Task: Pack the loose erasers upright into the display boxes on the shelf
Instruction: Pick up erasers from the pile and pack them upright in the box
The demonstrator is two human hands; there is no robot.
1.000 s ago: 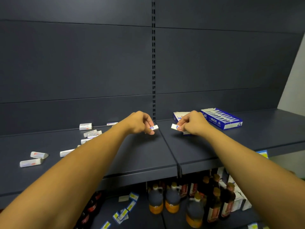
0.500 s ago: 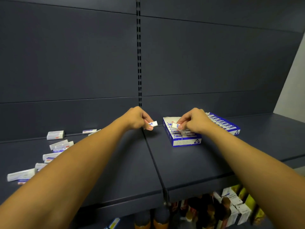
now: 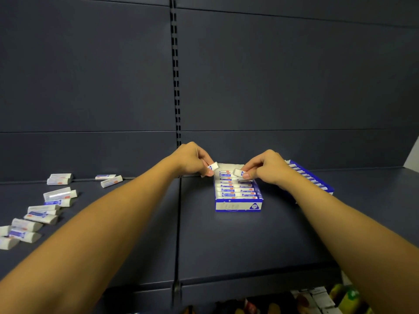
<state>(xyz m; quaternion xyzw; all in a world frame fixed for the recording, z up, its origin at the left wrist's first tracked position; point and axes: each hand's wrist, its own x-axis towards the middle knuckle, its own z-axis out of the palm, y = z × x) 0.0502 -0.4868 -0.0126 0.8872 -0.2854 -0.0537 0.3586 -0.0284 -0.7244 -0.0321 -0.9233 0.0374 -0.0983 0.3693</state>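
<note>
One eraser point(image 3: 213, 166) is pinched by the left hand point(image 3: 192, 160), another eraser point(image 3: 238, 172) by the right hand point(image 3: 267, 168), above the display box point(image 3: 238, 206) (near the shelf's point(image 3: 226, 245) back edge).

on the dark metal shelf point(image 3: 226, 245): blue-and-white cardboard display box point(image 3: 238, 206) right of centre, second blue display box point(image 3: 317, 181) behind-right; loose white sleeved erasers point(image 3: 43, 209) scattered far left.

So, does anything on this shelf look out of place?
Yes: loose erasers lie scattered flat at the shelf's left end, at mixed angles, outside the display box. Nothing looks damaged.
</note>
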